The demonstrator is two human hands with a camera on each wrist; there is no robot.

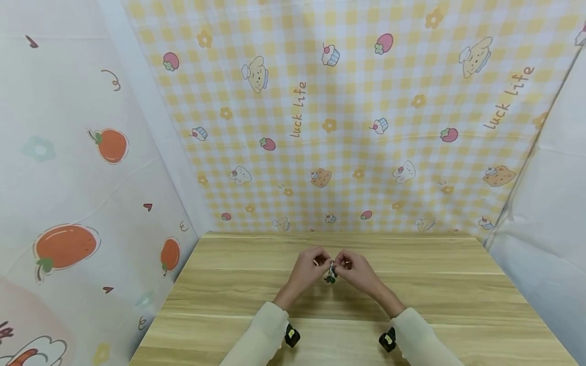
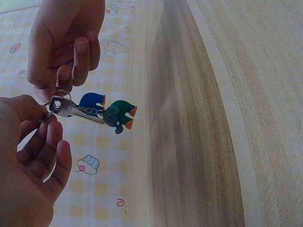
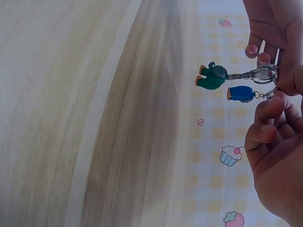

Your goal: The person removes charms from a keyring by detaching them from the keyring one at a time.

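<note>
Above the table my left hand and right hand meet at a small bunch of keys and charms. In the left wrist view, the left hand pinches a metal key ring between thumb and finger. Opposite it, the right hand pinches near a second ring loop. From the rings hang a silver key, a green elephant charm with grey head and orange feet, and a blue charm on a short chain. Fingertips hide part of the rings.
The wood-grain table lies under both hands. A yellow checked cloth hangs behind it, with pale cloths on the left and right sides. Black devices sit at both wrists.
</note>
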